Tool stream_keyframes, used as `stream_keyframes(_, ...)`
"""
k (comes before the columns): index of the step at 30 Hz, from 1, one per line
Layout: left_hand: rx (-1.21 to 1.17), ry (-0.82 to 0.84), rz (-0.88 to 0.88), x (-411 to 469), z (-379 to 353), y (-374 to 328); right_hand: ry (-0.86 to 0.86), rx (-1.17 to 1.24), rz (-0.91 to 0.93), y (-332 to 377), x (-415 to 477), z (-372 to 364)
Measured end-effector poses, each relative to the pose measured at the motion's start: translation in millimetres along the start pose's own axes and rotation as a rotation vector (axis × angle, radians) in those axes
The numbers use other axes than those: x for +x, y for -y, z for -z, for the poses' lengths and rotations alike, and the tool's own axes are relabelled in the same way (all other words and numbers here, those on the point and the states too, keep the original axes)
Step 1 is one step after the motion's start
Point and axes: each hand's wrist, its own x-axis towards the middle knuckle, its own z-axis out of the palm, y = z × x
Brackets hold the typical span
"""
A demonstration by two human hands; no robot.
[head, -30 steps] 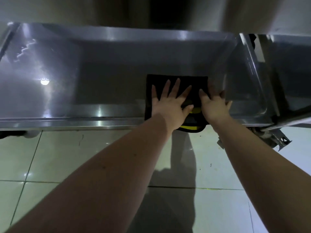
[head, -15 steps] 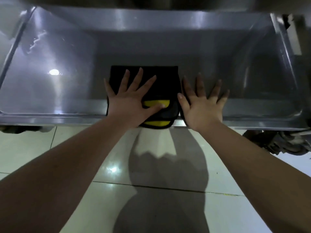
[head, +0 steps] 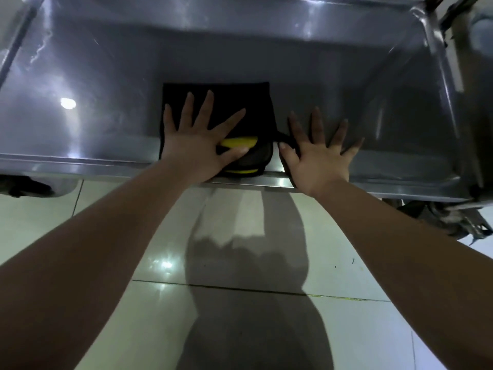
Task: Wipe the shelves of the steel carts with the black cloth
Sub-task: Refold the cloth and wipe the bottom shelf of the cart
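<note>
1. As both bare forearms reach out above the pale glossy tiled floor, the hands arrive at the front lip of the shallow stainless-steel cart shelf, and that lip is the marker for everything below.
2. Just past the lip, the left hand lies flat with its fingers spread and straight. It presses down on the folded black cloth with yellow trim and clasps nothing.
3. To the right of it, also just past the lip, the right hand is splayed just as wide, palm on bare steel and holding nothing. Its thumb is just beside the cloth's right edge, and I cannot tell whether they touch.
4. The cloth straddles the lip, its near fold hanging on it and the rest reaching toward the shelf's middle.
5. The step in hand looks like a flat-palmed wiping pass. To do it well, I judge the pressure should stay even under the whole palm, the strokes should overlap, and the cloth should not bunch.
6. Far from the lip, the back wall and rounded corners probably need a deliberate reach.
</note>
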Motion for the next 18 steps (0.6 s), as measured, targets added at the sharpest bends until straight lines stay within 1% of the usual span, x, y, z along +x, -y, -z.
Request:
stream_keyframes(3, -0.005, 0.104, 0.005, -37, 5, 16, -0.004, 0.006, 0.003, 2, -3, 0)
stream_keyframes(5, -0.094, 0.139, 0.069, -44, 12, 14, -0.006, -0.006, 0.006, 3, -5, 0)
stream_keyframes(7, -0.178, 0.115, 0.162, -36, 16, -1, -0.009, -0.014, 0.008, 3, -5, -1)
stream_keyframes(8, -0.171, 0.090, 0.196, -30, 16, -12, -0.009, -0.015, 0.010, 2, -6, 0)
stream_keyframes(11, -0.047, 0.056, 0.252, -7, 5, -34, -0.017, -0.012, 0.012, 1, -5, -1)
stream_keyframes(18, -0.037, 0.020, 0.198, 75, 20, -15, -0.047, -0.014, 0.008, -1, -3, -3)
